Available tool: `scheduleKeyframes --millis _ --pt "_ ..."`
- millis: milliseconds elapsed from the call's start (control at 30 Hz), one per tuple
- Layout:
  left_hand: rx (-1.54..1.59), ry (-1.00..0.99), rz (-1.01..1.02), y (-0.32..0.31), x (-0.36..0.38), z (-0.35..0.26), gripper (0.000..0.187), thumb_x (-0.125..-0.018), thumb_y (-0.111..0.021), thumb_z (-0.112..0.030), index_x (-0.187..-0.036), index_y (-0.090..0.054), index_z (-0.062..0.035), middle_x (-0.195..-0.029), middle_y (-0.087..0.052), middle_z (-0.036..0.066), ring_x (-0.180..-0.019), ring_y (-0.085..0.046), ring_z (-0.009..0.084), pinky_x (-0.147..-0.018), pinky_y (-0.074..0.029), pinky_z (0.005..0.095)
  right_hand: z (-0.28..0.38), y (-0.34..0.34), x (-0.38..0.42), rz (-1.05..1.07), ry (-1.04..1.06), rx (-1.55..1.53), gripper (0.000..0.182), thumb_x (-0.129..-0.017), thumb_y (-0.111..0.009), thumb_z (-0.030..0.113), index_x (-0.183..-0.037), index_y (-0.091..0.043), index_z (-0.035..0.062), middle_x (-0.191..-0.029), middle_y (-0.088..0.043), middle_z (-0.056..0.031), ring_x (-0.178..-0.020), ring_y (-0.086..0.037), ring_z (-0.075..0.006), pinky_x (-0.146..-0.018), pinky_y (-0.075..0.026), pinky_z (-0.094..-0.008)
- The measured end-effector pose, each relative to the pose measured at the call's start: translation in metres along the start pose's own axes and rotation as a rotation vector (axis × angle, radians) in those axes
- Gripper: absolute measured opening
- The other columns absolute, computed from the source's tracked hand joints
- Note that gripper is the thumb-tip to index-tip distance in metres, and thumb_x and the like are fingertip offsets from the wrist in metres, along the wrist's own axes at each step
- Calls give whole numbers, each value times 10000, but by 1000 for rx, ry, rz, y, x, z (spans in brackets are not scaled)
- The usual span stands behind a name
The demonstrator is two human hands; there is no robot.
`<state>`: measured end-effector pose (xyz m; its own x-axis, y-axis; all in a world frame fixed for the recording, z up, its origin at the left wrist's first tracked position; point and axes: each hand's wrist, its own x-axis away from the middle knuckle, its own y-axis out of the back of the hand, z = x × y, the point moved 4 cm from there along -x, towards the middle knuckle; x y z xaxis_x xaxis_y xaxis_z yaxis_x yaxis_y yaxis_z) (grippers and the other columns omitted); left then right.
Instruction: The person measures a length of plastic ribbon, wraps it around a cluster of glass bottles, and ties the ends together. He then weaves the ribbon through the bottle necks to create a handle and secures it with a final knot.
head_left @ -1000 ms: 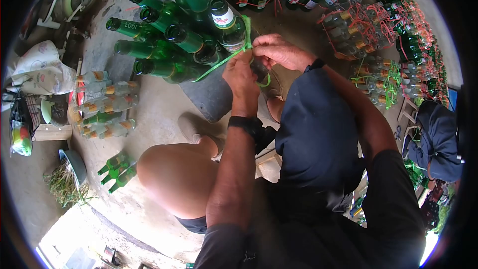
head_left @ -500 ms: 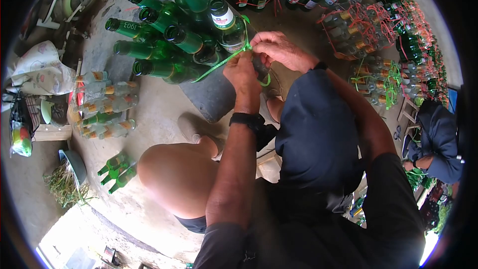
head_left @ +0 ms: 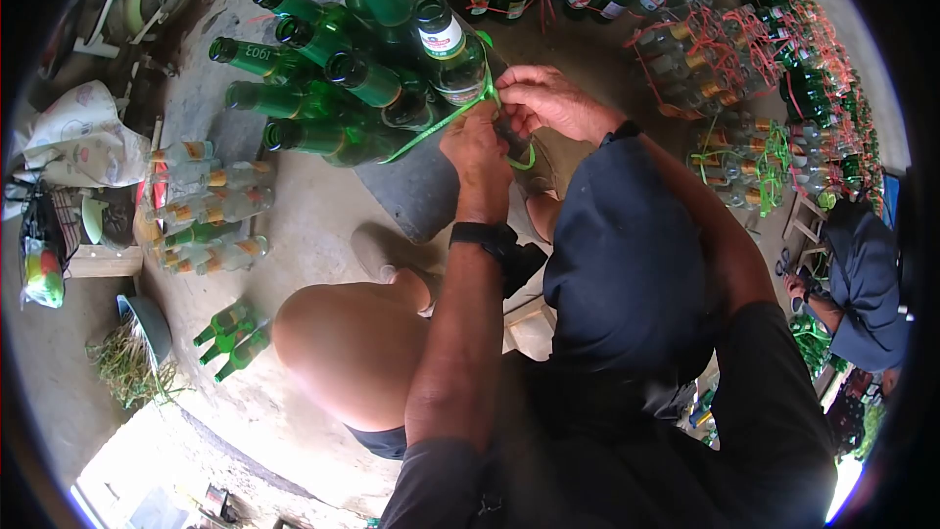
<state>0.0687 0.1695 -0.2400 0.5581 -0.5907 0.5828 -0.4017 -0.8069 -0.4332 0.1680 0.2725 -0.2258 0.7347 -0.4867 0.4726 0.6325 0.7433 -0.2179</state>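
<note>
The concrete floor [head_left: 311,235] spans the room, strapped bottle bundles [head_left: 700,54] standing to the person's right. The green bottle cluster [head_left: 367,78] stands ahead, just beyond both hands. Left hand [head_left: 477,145] and right hand [head_left: 560,108] each show the grip pinched on the green strap [head_left: 443,123]; steady, level tension is advisable.

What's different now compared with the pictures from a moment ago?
At far right, a dark-clothed co-worker's bare hand, unseen at first, has come into view and moved up the picture. The wearer's left hand and right hand stay almost in place at the flat green plastic strap around the upright green glass bottles; I see nothing let go.
</note>
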Motion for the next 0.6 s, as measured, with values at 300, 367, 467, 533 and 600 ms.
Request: scheduleKeyframes --millis 300,367,467,533,600 --pt "-59 164 -101 2 -8 -4 61 -865 -724 -97 -882 -680 -58 -731 -631 37 -431 -406 73 -375 -288 267 -19 3 -9 107 -83 -234 137 -1043 -604 224 -1069 -643 95 -857 -628 26 -711 -577 -87 -626 -479 -265" --pt "-56 170 -92 3 -8 -3 60 -866 -723 -97 -880 -678 -59 -723 -622 31 -430 -404 70 -372 -290 267 -19 4 -9 122 -69 -235 132 -1043 -603 223 -1057 -643 98 -855 -625 29 -719 -571 -80 -626 -474 -264" --pt "-43 185 -83 3 -9 -3 60 -841 -725 -72 -877 -686 -45 -729 -633 31 -461 -448 76 -383 -292 251 -18 3 -11 186 -78 -254 132 -1040 -604 221 -1042 -642 95 -839 -626 29 -693 -568 -70 -606 -469 -257" --pt "-33 196 -83 6 -12 0 72 -814 -727 -48 -877 -694 -31 -744 -653 36 -493 -495 85 -397 -292 235 -19 4 -12 146 -137 -227 132 -1037 -604 220 -1022 -645 95 -828 -628 29 -656 -560 -65 -579 -456 -244" --pt "-38 207 -56 7 -14 1 86 -817 -726 -51 -896 -691 -43 -753 -648 28 -510 -504 79 -400 -297 229 -18 4 -14 135 -148 -215 135 -1034 -606 222 -1014 -648 96 -823 -629 30 -643 -557 -64 -567 -448 -240"
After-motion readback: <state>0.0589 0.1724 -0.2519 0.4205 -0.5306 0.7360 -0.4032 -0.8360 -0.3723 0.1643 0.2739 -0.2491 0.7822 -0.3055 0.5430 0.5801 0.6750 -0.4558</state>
